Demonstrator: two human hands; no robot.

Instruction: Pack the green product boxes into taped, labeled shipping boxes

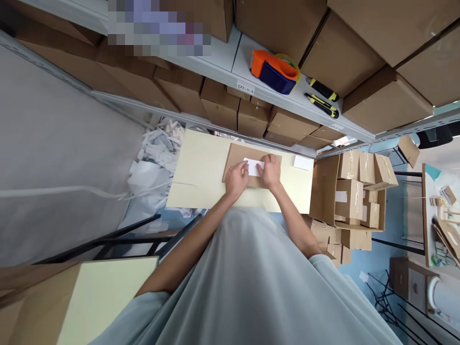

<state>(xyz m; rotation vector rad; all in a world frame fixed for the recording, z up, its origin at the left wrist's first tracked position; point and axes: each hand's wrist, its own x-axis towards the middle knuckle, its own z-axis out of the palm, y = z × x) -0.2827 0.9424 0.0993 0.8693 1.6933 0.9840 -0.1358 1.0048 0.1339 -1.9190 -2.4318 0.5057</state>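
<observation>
While long shelf (222, 51) of brown boxes (280, 24) spans above, pale yellow tabletop (201, 165) lies below. Open carton (322, 194), packed with smaller boxes (348, 165), just beside its right end. Flat cardboard box (234, 155) on tabletop. Left hand (236, 182) and right hand (270, 171) over it, fingers bent; pinching or merely pressing, cannot tell. White label (254, 167) on box top, between hands, fingertips at both ends.
</observation>
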